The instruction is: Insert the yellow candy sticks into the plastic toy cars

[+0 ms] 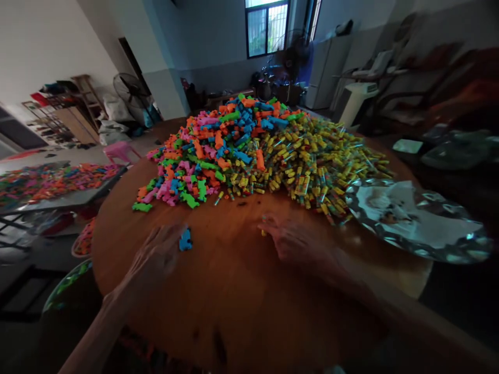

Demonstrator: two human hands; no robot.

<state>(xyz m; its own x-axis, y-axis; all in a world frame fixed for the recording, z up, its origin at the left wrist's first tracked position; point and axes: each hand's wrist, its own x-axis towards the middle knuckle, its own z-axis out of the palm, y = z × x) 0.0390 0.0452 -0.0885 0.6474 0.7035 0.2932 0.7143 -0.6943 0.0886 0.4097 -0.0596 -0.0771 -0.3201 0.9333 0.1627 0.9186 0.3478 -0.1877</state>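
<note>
My left hand is low over the near left of the round wooden table, somewhat blurred. Its fingers are closed at a blue plastic toy piece, which sticks out past the fingertips. To the right, my right hand pinches a small yellow-ended tube, mostly covered by the fingers. Beyond the hands rises a heap of orange, pink, green and blue plastic toy pieces. Against its right side lies a heap of small clear tubes with yellow ends.
A shiny scalloped tray with white paper overhangs the table's right edge. On the left, another table bears more coloured pieces, with a filled basin below. A pink stool and a standing fan are behind.
</note>
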